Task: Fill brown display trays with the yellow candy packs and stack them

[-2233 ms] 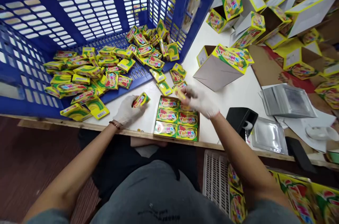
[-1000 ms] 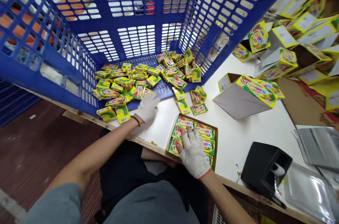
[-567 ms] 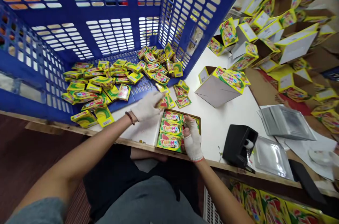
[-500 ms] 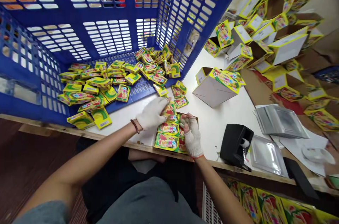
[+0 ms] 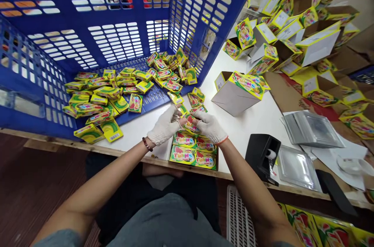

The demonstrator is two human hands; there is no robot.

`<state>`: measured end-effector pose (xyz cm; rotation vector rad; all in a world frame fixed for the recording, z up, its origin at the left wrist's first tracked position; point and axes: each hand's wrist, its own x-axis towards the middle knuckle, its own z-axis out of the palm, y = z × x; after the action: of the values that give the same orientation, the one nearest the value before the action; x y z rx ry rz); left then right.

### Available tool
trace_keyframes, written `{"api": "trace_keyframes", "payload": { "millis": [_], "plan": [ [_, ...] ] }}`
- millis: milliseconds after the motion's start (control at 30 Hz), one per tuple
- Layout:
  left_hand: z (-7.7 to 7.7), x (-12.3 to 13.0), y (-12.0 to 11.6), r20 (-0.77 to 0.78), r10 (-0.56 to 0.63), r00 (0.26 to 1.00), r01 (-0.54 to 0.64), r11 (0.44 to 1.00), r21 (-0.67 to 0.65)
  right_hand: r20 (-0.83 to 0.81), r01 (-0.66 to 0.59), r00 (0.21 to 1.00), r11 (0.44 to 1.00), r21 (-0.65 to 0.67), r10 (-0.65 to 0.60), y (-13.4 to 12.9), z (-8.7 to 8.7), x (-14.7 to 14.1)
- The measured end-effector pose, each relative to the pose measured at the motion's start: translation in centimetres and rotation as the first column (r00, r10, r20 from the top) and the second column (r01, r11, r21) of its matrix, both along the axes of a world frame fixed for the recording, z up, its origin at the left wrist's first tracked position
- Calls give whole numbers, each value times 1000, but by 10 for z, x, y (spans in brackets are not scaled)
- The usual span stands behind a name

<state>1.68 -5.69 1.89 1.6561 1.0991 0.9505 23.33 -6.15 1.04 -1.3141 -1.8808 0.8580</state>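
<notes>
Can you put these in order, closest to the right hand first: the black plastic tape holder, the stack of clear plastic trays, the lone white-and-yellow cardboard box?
From the right hand:
1. Cardboard box: just ahead, rightward
2. Tape holder: right, nearer the body
3. Stack of trays: far right

The white-gloved left hand (image 5: 164,125) and white-gloved right hand (image 5: 210,126) cover the ends of the small yellow-and-green printed box (image 5: 190,123) between them and hide the far part of the shallow cardboard tray (image 5: 217,160). The tall blue perforated plastic crate (image 5: 113,56) runs past the top and left edges, while the bottom edge cuts off the white slotted plastic basket (image 5: 238,216), partly behind the right forearm. Fine print on the loose small yellow cartons (image 5: 108,92) is too small to read.
</notes>
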Motion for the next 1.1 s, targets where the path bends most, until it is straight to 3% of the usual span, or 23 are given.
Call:
{"api": "trace_keyframes", "payload": {
  "millis": [67, 167, 200, 267, 367, 433, 500, 567, 633, 667, 700, 733, 800, 867, 967, 1033, 1100],
  "plan": [
    [-2, -3, 1, -58, 45, 997, -41, 998, 54, 103, -48, 994, 998, 34, 44, 7, -6, -7],
    [-11, -6, -11, -177, 200, 964, -148, 952, 268, 212, -42, 977, 995, 91, 22, 15, -22, -18],
    [-14, -6, -20, -206, 193, 959, -111, 929, 353, 227, -27, 974, 992, 121, -2, 16, -27, -20],
    [-22, -6, -46, -300, 58, 952, 102, 865, 491, 233, 0, 971, 982, 191, -45, 14, -37, -24],
    [-34, -4, -87, -513, -121, 850, 425, 733, 531, 276, -61, 961, 958, 280, -20, 2, -45, -28],
    [-43, -2, -104, -580, -126, 805, 482, 708, 516, 384, -157, 923, 941, 299, 32, -9, -45, -30],
    [-52, -3, -105, -558, -160, 814, 492, 701, 516, 499, -199, 866, 935, 294, 27, -19, -45, -33],
    [-58, -10, -86, -494, -161, 855, 443, 723, 531, 567, -187, 824, 941, 282, -6, -26, -44, -35],
    [-58, -27, -50, -458, 45, 888, 230, 818, 526, 586, -160, 809, 949, 272, -31, -28, -43, -37],
    [-56, -39, -28, -470, 237, 850, 41, 860, 508, 581, -157, 814, 951, 266, -28, -28, -42, -36],
    [-53, -52, -6, -504, 421, 754, -163, 863, 478, 563, -158, 826, 953, 258, -15, -27, -42, -35],
    [-50, -67, 16, -548, 521, 655, -287, 842, 458, 529, -158, 849, 955, 251, 2, -25, -42, -33],
    [-42, -93, 51, -624, 563, 542, -387, 826, 409, 397, -140, 917, 964, 227, 40, -21, -42, -26],
    [-34, -112, 68, -665, 521, 535, -376, 852, 365, 177, -73, 983, 983, 168, 42, -16, -42, -19],
    [-20, -114, 58, -668, 440, 600, -281, 898, 339, -150, 86, 986, 995, 43, -78, -12, -35, -13],
    [-11, -96, 35, -638, 364, 679, -168, 923, 347, -246, 149, 958, 989, -9, -147, -14, -22, -15],
    [-6, -64, 8, -580, 202, 789, 31, 930, 366, -277, 148, 948, 988, -51, -156, -20, -4, -17]
  ]
}}
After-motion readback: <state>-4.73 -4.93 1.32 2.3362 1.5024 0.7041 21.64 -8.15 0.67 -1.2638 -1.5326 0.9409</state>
